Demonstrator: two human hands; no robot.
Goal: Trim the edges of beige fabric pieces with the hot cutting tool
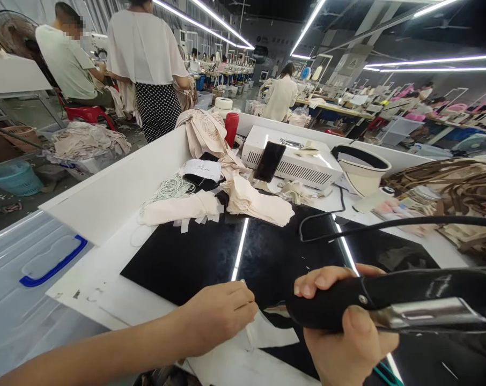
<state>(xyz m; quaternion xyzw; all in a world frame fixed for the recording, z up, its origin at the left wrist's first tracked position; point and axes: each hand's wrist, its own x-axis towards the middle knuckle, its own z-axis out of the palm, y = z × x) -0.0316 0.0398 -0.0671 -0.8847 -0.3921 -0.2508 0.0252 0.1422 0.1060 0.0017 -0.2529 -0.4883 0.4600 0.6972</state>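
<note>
1. Two hands show in my head view: my left hand [222,313] pinches a pale fabric piece [270,333], fingers closed, at the near edge of the black sheet [186,252].
2. My right hand [350,338] grips a black handheld tool [428,284].
3. Cream pieces [259,199] sit stacked at the sheet's far edge.
</note>
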